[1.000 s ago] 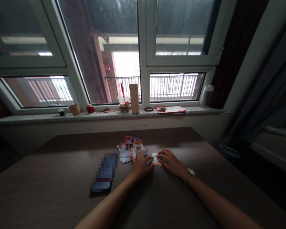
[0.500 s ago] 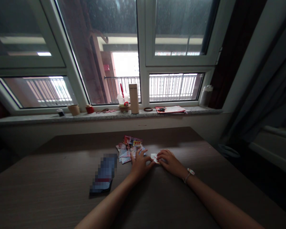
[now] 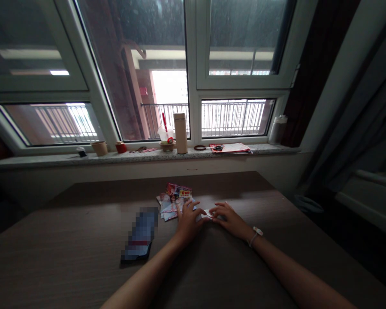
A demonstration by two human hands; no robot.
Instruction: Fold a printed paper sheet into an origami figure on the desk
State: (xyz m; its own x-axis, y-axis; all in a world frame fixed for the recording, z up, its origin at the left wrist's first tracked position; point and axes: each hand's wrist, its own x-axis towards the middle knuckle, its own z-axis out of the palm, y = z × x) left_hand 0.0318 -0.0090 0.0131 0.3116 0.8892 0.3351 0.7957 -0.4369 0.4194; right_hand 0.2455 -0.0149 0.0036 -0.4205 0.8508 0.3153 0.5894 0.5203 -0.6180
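Find the small white paper (image 3: 207, 213) on the brown table (image 3: 83, 227), between the fingertips of the left hand (image 3: 193, 219) and the right hand (image 3: 225, 216). See fingers bent at its left and right edges, thumbs on the near side; cannot tell pinching from merely pressing, at this size. To work such a light scrap well, probably best to steady one edge against the table, line up the edges before pressing, and press lightly outward from the middle to avoid skewing or creasing. Take care with the left fingers, spread beside and partly in front of the loose printed leaflets (image 3: 174, 202); better not to drag those along. Farther left and nearer, note a dark slab with a blurred-out surface (image 3: 139, 236). Beyond the far table edge, on the windowsill (image 3: 141, 157), see a tan bottle (image 3: 180, 134) and scissors (image 3: 217, 148).
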